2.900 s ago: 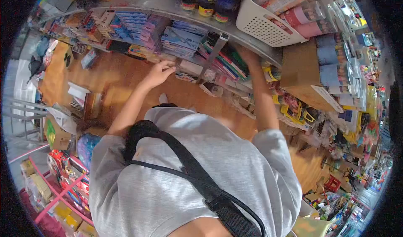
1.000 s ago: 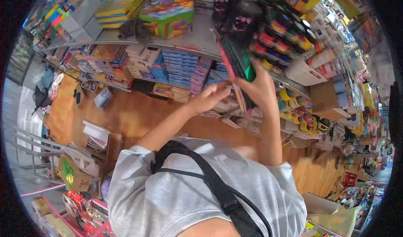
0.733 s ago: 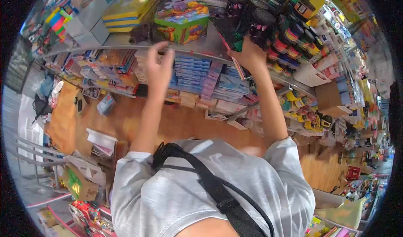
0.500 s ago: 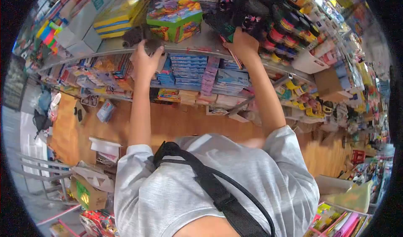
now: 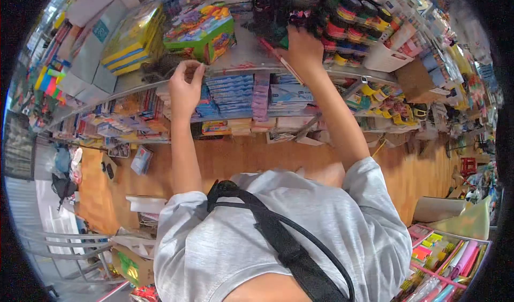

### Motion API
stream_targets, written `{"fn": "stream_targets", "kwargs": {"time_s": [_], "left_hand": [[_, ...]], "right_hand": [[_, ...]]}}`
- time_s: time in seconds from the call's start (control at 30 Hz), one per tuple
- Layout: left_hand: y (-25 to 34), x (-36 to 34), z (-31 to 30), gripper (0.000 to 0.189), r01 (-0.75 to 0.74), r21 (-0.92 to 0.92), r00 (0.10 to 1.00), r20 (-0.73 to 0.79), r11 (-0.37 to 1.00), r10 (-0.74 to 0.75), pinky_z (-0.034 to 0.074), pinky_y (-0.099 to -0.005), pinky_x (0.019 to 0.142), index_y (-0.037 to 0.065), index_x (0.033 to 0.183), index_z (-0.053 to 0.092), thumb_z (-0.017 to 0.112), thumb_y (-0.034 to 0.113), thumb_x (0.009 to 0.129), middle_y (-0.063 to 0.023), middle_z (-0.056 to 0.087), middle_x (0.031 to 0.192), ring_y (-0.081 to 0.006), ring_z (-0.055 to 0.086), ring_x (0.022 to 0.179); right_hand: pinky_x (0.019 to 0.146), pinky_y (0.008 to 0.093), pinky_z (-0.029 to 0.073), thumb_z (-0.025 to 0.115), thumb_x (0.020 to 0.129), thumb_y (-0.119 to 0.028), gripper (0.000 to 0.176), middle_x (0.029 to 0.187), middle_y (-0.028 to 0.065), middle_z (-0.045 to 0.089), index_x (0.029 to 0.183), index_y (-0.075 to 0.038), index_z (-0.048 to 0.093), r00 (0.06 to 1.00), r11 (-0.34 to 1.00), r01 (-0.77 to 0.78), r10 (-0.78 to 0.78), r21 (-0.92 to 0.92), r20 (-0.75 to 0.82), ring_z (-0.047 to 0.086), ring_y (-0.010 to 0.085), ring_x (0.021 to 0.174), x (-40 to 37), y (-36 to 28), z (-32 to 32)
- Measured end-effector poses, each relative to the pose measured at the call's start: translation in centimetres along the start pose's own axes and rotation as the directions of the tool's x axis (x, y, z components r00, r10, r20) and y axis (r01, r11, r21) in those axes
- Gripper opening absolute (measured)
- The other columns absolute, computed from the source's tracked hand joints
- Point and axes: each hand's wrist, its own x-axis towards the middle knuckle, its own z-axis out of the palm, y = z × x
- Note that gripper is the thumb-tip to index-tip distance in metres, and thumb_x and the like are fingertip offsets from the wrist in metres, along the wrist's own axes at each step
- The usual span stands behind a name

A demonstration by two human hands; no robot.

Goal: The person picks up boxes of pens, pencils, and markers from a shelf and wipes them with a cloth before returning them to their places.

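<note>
My right hand (image 5: 302, 48) is raised to the upper shelf (image 5: 238, 62) and grips a flat pack with a pink edge (image 5: 281, 62), pressed against a row of dark round jars (image 5: 300, 2). My left hand (image 5: 184, 85) is at the shelf's front edge, fingers curled, beside a dark fuzzy thing (image 5: 160, 65) and just below a green picture box (image 5: 201, 29). Whether the left fingers hold anything is unclear. A yellow striped box (image 5: 131, 40) lies left of the green one.
Stacked blue and purple packs (image 5: 230, 90) fill the lower shelf. A white perforated basket (image 5: 383, 56) sits right of the jars. Below are a wooden floor (image 5: 241, 157), a cardboard box (image 5: 131, 264) at lower left, and a rack of pens (image 5: 444, 254) at lower right.
My right hand lifted the flat pack from the lower shelf up among the jars. My left hand rose from the lower shelf to the upper shelf's edge.
</note>
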Motion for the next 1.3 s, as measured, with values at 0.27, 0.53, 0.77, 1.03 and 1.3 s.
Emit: {"fn": "stream_targets", "kwargs": {"time_s": [0.27,0.53,0.77,1.03,1.3], "left_hand": [[0.6,-1.4,-2.3,0.011,-0.314,-0.185,0.949,-0.095,0.931,0.301,0.037,-0.0226,0.062,0.003,0.086,0.049,0.053,0.013,0.084,0.0008,0.047,0.075,-0.0078,0.044,0.069],[1.5,-4.5,-6.0,0.007,-0.126,-0.722,0.974,0.039,0.680,0.222,0.033,-0.0193,0.073,0.005,0.091,0.048,0.049,0.007,0.085,0.0018,0.046,0.086,-0.0064,0.043,0.081],[-0.6,-5.8,-7.2,0.010,0.042,-0.718,0.999,0.007,0.695,-0.054,0.039,-0.0163,0.063,0.008,0.095,0.048,0.049,0.008,0.085,0.0025,0.048,0.087,-0.0034,0.047,0.075],[1.9,-6.9,-6.2,0.030,0.080,-0.335,0.969,-0.194,0.939,-0.151,0.039,-0.0232,0.079,0.001,0.105,0.049,0.059,0.016,0.081,-0.0048,0.053,0.099,-0.0098,0.050,0.089],[-0.9,-5.9,-2.9,0.030,0.219,-0.771,0.933,-0.015,0.599,-0.360,0.045,-0.0289,0.072,0.005,0.101,0.051,0.061,0.020,0.078,-0.0036,0.055,0.095,-0.0147,0.054,0.084]], "right_hand": [[0.052,0.0226,0.043,0.062,0.075,-0.041,0.047,0.070,0.0049,0.057,0.096,0.001,0.053,0.940,0.376,-0.246,-0.132,0.893,0.314,0.052,0.0088,0.057,0.5,-3.7,-4.7],[0.083,0.0289,0.039,0.064,0.072,-0.043,0.072,0.102,0.0111,0.053,0.125,-0.003,0.037,0.815,-0.050,-0.510,-0.346,0.859,0.464,0.049,0.0183,0.094,-4.8,-12.4,-1.0],[0.080,0.0266,0.041,0.070,0.067,-0.013,0.074,0.108,0.0089,0.050,0.128,-0.001,0.029,0.773,-0.139,-0.570,-0.426,0.810,0.471,0.049,0.0143,0.095,-7.1,-15.1,0.5],[0.080,0.0361,0.042,0.066,0.062,-0.010,0.073,0.113,0.0180,0.046,0.125,-0.009,0.030,0.944,0.402,0.207,-0.321,0.892,-0.075,0.050,0.0318,0.098,-7.7,-14.8,0.2],[0.088,0.0314,0.036,0.061,0.076,-0.024,0.060,0.116,0.0142,0.047,0.126,-0.002,0.035,0.913,0.083,-0.057,-0.398,0.995,0.086,0.045,0.0206,0.105,-8.7,-12.3,0.5]]}}
